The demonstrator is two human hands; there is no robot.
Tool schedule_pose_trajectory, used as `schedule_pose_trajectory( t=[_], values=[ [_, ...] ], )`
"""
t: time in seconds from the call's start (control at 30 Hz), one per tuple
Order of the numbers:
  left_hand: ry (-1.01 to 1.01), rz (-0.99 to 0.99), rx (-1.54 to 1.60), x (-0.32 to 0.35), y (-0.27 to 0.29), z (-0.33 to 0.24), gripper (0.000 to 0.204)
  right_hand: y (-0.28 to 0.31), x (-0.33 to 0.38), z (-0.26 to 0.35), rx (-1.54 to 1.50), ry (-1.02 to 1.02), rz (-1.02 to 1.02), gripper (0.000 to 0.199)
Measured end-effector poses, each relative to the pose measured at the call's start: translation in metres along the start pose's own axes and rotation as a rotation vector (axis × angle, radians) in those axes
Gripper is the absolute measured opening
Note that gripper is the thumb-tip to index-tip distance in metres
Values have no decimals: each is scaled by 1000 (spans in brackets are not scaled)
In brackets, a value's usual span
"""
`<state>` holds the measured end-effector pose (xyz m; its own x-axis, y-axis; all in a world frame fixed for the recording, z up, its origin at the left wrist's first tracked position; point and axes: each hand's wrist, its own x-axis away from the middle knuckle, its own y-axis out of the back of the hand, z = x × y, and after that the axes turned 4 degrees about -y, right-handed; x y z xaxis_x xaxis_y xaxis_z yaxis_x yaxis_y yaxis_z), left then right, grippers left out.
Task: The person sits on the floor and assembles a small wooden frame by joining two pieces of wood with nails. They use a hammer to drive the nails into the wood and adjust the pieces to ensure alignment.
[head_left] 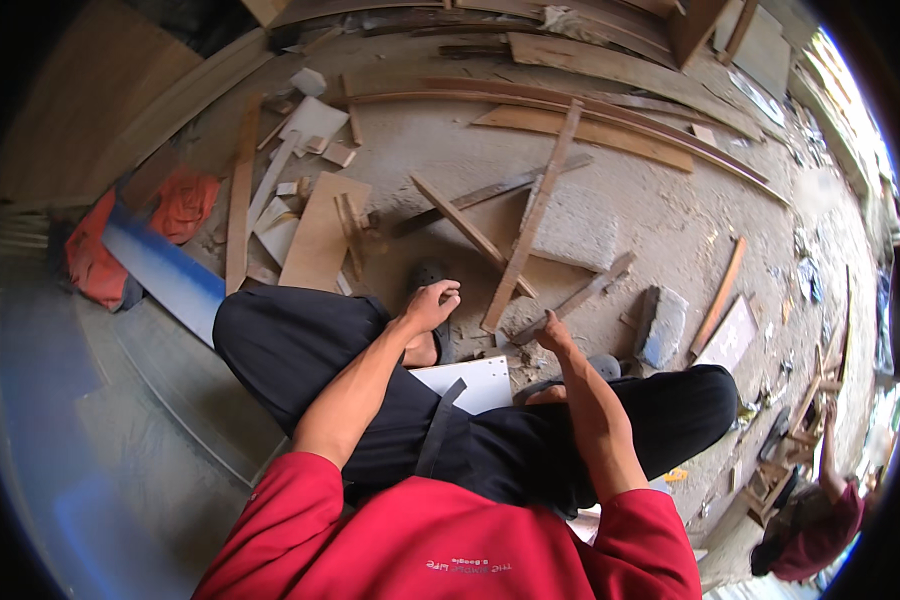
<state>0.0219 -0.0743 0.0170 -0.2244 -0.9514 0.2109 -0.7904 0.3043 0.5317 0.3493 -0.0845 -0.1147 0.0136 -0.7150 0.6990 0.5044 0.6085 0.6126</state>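
Observation:
My left hand (431, 306) is closed with its fingers curled, above my left foot; a small dark bit shows at the fingertips, too small to name. My right hand (552, 333) is also closed, its thumb pointing up and away from me. A narrow wooden strip (592, 290) runs at a slant right by the right hand's fingers; whether they grip it is hidden. Between my legs, below both hands, sits a white board (478, 384) with small dark holes near its right edge. A dark strap (438, 430) hangs over my lap.
Long wooden strips (535, 215) cross on the dusty floor ahead, beside a pale rough block (576, 228). Another block (662, 327) stands right. Brown board offcuts (322, 232) and an orange bag (93, 250) lie left. Another person (820, 530) is at the lower right.

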Motion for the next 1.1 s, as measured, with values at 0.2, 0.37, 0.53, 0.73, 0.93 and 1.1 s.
schedule_pose_trajectory(
  t=[0.2,0.37,0.53,0.73,0.93,1.1],
  values=[
    [15,-71,88,13,6,13,37,-13,-11,-18,-35,58,-85,67],
    [38,-60,102,11,4,12,35,-8,-5,-18,-54,11,-138,60],
    [44,-22,102,1,-3,11,39,1,15,-7,-105,-112,-238,46],
    [205,24,137,-27,-16,2,48,10,43,-3,-88,-261,-374,58],
    [521,19,506,-72,-31,-19,81,22,66,-19,-383,-294,-416,70],
    [622,12,804,-107,-38,-16,102,31,77,-37,-471,-426,-405,75]
  ],
)
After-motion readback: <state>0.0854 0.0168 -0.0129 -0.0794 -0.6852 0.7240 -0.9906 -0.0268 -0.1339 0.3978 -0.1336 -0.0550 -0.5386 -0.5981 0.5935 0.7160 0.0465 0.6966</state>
